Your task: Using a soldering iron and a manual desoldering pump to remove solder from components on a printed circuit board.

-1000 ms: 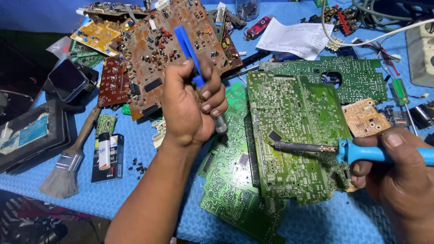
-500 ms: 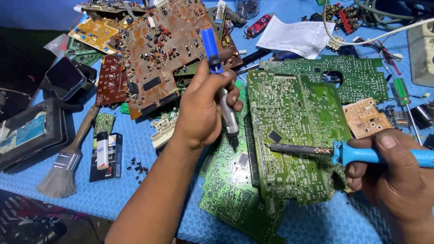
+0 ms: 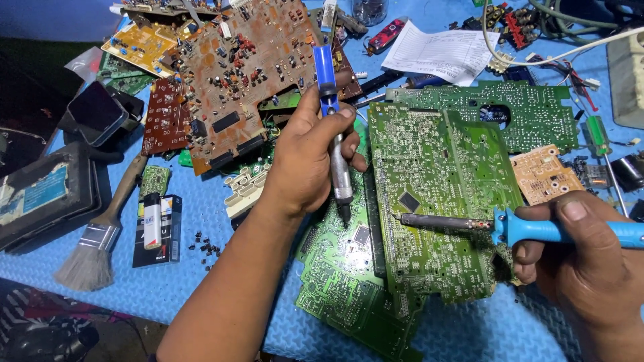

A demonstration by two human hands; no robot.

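My left hand (image 3: 305, 157) grips a blue and silver desoldering pump (image 3: 333, 127), held nearly upright with its black tip down on a lower green circuit board (image 3: 342, 281). My right hand (image 3: 590, 268) holds a soldering iron (image 3: 537, 231) by its blue handle. The iron's metal tip lies across the large green circuit board (image 3: 436, 201) and points left, close under a small black chip (image 3: 409, 201). The pump's tip stands a little left of the iron's tip.
Brown circuit boards (image 3: 241, 74) pile up at the back left. A brush (image 3: 100, 234), a lighter (image 3: 153, 220) and a dark case (image 3: 47, 191) lie at the left. A paper sheet (image 3: 443, 50), another green board (image 3: 530, 117), a small tan board (image 3: 543, 174) and a green screwdriver (image 3: 597, 137) lie at the back right.
My left hand has swung the pump from a raised tilt to nearly upright and brought its tip down and right, toward the boards. The soldering iron has hardly moved.
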